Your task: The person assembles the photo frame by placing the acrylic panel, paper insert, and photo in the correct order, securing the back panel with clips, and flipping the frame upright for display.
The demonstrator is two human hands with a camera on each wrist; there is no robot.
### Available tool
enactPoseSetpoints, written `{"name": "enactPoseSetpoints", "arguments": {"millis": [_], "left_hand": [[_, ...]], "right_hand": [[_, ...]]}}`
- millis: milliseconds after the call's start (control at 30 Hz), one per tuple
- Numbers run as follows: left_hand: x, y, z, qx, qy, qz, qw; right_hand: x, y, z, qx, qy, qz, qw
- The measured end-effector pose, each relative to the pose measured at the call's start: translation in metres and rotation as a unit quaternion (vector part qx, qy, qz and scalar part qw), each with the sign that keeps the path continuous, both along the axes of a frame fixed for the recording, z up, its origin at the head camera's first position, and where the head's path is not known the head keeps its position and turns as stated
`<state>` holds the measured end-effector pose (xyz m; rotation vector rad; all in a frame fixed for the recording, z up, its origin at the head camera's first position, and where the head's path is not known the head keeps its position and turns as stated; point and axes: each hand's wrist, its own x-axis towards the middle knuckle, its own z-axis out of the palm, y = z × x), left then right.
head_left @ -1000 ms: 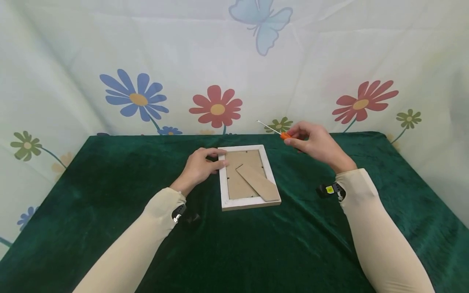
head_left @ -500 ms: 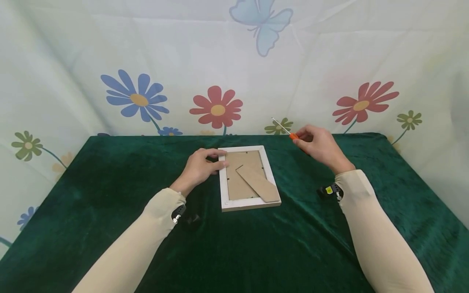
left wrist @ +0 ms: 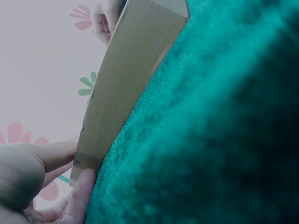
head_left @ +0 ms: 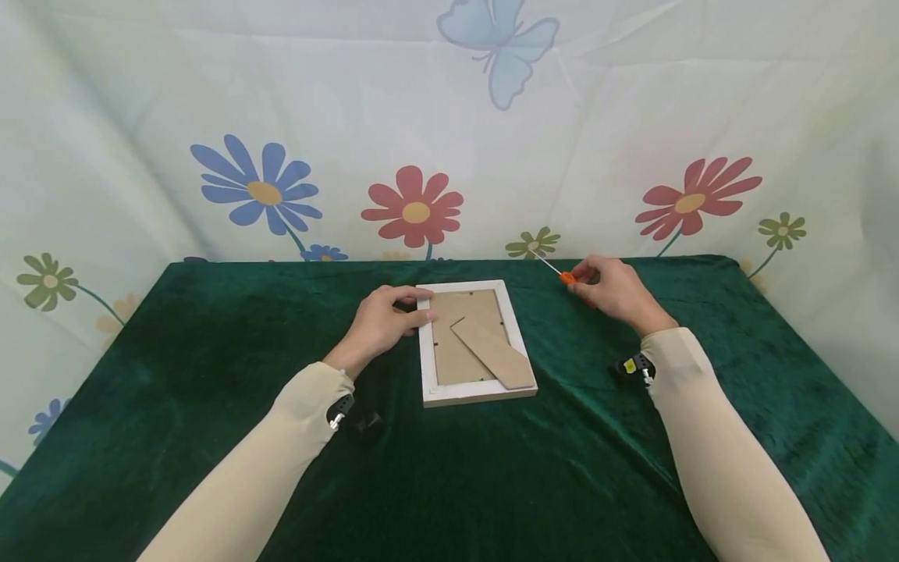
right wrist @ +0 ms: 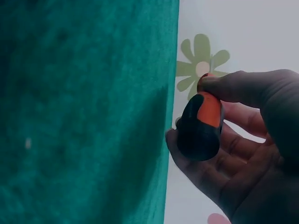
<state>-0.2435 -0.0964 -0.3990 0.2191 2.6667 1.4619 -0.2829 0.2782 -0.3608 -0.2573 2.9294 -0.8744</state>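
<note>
A white picture frame (head_left: pixel 428 343) lies face down on the green cloth, its brown backing board and folded stand (head_left: pixel 492 353) facing up. My left hand (head_left: pixel 386 316) rests at the frame's far left corner, thumb and fingers on its edge (left wrist: pixel 107 107). My right hand (head_left: pixel 609 290) is to the right of the frame, low over the cloth, and pinches a small screwdriver (head_left: pixel 562 274) by its orange and black handle (right wrist: pixel 202 126). The thin metal shaft points up and to the left, away from me.
A green velvet cloth (head_left: pixel 211 390) covers the table. A flower-printed sheet (head_left: pixel 414 207) hangs close behind its far edge and round both sides. Both my forearms wear beige sleeves with small wrist cameras.
My right hand has moved right and down toward the cloth with the screwdriver. The left hand and the frame have stayed put.
</note>
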Motion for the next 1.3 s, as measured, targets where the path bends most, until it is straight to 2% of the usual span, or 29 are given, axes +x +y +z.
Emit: {"name": "enactPoseSetpoints", "arguments": {"millis": [200, 500, 1000, 1300], "left_hand": [[-0.001, 0.000, 0.000, -0.004, 0.001, -0.003, 1.0000], [-0.002, 0.000, -0.001, -0.006, 0.002, -0.004, 1.0000], [-0.002, -0.001, -0.001, -0.006, 0.004, -0.005, 1.0000], [-0.001, -0.001, -0.002, -0.007, 0.009, -0.009, 0.9999]], "right_hand": [[-0.002, 0.002, -0.005, 0.010, -0.017, 0.009, 1.000], [-0.004, 0.005, -0.011, 0.012, -0.019, 0.015, 1.000], [-0.004, 0.006, -0.011, 0.007, -0.047, -0.009, 0.999], [-0.001, 0.007, -0.003, 0.020, -0.036, 0.002, 0.999]]}}
